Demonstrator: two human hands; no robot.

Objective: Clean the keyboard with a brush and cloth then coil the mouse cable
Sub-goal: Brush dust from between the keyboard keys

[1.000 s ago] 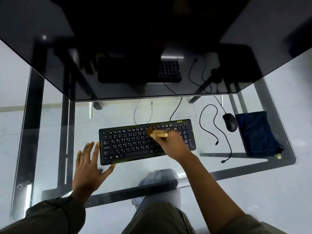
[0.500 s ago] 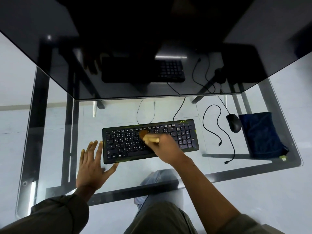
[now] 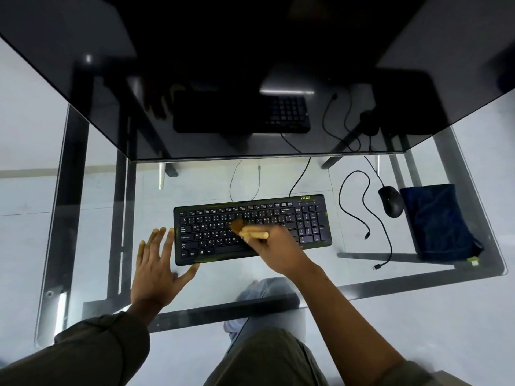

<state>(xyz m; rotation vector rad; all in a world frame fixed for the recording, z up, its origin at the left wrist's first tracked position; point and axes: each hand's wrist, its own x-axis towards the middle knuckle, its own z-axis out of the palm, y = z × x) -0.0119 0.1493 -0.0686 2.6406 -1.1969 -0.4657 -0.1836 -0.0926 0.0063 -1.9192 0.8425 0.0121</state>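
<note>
Head view: right hand [image 3: 274, 245] over keyboard [image 3: 303, 221] at mid-table [image 3: 473, 274], fingers pinched on wooden brush [image 3: 250, 232], bristles on the centre keys. Left hand [image 3: 156, 270] flat beside keyboard's left end, fingers spread; mouse [image 3: 390, 201], loose cable [image 3: 359, 207] and dark cloth [image 3: 437, 221] to the right

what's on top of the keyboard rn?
On the keyboard: the brush bristles on the middle keys, held by the right hand, which hides the keys beneath it. The left hand lies flat beside its left edge.
</note>
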